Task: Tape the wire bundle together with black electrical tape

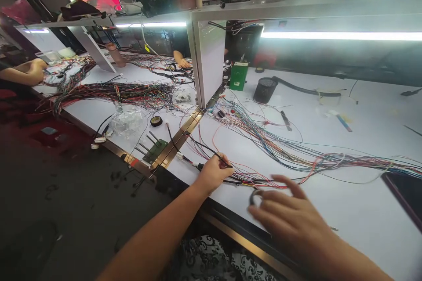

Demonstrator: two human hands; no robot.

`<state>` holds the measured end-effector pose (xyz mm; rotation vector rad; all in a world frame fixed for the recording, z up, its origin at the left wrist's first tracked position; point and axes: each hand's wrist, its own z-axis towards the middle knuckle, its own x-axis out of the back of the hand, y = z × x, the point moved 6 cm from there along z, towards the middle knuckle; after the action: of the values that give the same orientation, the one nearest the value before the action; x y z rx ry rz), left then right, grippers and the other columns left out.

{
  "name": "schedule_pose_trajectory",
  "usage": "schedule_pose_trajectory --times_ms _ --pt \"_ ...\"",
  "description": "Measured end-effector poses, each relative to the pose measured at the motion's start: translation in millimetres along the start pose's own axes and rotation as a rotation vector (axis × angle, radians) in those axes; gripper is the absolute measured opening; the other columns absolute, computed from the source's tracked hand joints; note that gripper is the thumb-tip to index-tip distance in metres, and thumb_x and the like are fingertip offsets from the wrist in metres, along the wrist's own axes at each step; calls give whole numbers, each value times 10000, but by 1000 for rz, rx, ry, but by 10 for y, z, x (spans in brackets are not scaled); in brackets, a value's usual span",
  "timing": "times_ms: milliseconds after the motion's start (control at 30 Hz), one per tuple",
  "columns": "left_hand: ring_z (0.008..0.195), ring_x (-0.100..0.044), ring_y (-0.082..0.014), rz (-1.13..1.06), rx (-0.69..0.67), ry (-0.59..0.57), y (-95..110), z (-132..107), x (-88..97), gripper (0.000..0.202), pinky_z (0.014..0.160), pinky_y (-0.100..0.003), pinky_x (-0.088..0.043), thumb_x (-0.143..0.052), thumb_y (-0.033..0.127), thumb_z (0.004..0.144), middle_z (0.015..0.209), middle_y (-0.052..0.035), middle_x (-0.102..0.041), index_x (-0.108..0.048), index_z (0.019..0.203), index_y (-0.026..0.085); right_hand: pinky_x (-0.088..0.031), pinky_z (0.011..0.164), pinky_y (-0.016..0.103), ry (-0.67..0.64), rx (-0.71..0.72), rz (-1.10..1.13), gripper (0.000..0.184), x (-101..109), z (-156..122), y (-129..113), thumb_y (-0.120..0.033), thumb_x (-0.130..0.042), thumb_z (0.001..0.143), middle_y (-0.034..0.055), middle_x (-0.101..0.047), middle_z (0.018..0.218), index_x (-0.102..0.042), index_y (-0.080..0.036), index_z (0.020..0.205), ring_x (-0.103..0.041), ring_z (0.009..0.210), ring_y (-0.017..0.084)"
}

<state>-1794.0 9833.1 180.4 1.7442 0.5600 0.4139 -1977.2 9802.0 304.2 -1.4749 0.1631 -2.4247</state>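
Note:
My left hand (214,171) is closed in a pinch on a black-sleeved wire bundle (211,153) near the white table's front edge. From there a harness of many coloured wires (296,153) fans out across the table to the right. My right hand (290,215) hovers over the table with fingers spread, motion-blurred. A small black ring, like a tape roll (254,195), sits at its fingertips; whether the fingers grip it or only touch it is unclear.
White table (346,210) with a black mesh cup (264,89), green box (238,76), black hose and white divider post (209,61). On the left bench: a big wire harness (112,92), tape roll (156,120), green pin jig (154,149). Other people's hands (34,70) work there.

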Motion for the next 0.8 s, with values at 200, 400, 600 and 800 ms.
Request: schedule_pose_trajectory --times_ms 200,400,600,800 --pt "722 -549 -81 -71 60 -23 8 -12 13 527 671 -213 -482 -736 172 670 963 -22 -575 -535 1156 198 -332 990 464 6 -368 -395 434 230 -1298 1130 -387 -459 937 29 -664 774 -481 -251 1349 -602 690 174" --pt "632 -573 -115 -113 136 86 -12 -53 61 470 620 -260 -532 -530 560 848 743 -29 -591 -636 1023 136 -402 849 451 222 -471 -506 233 230 -1035 1011 -321 -561 891 114 -669 985 -662 -260 1092 -600 869 244" --pt "578 -583 -123 -47 76 86 19 -91 70 515 605 -253 -508 -463 582 874 617 -8 -574 -666 972 119 -426 716 317 168 -384 -92 198 -630 212 542 -192 -518 921 55 -673 906 -667 -210 1050 -573 820 179" --pt "467 -461 -75 -15 35 32 61 -143 79 504 457 -220 -383 -516 584 846 668 -16 -578 -683 962 124 -364 719 332 139 -489 -34 160 -1079 259 637 -217 -531 919 37 -661 825 -690 -200 908 -552 801 187"
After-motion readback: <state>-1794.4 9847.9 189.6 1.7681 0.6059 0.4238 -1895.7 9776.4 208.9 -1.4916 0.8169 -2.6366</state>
